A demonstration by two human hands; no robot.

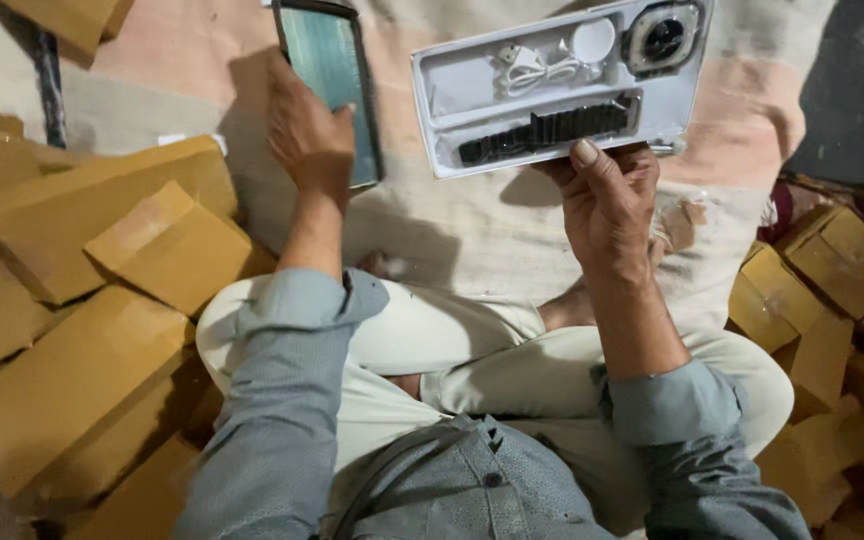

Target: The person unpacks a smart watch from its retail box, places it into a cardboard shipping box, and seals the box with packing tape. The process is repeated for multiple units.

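The right hand is gripping the near edge of a white rectangular plastic tray, thumb pressing on top and fingers curled beneath, holding it up over the pale cloth-covered floor, while the left hand is clasping a dark-framed flat phone with a greenish screen, fingers wrapping its left side and holding it upright just beside the tray. The person is sitting cross-legged in cream trousers and a grey-blue long-sleeved shirt. Plain brown cardboard boxes are lying heaped on the left, and more brown cardboard boxes on the right are lying near the knee. Inside the tray, a black ridged watch strap is sitting in the long front slot; above it a coiled white cable is lying in its recess, a round white puck is resting beside that, and a square silver-cased watch body with a dark face is occupying the far corner.
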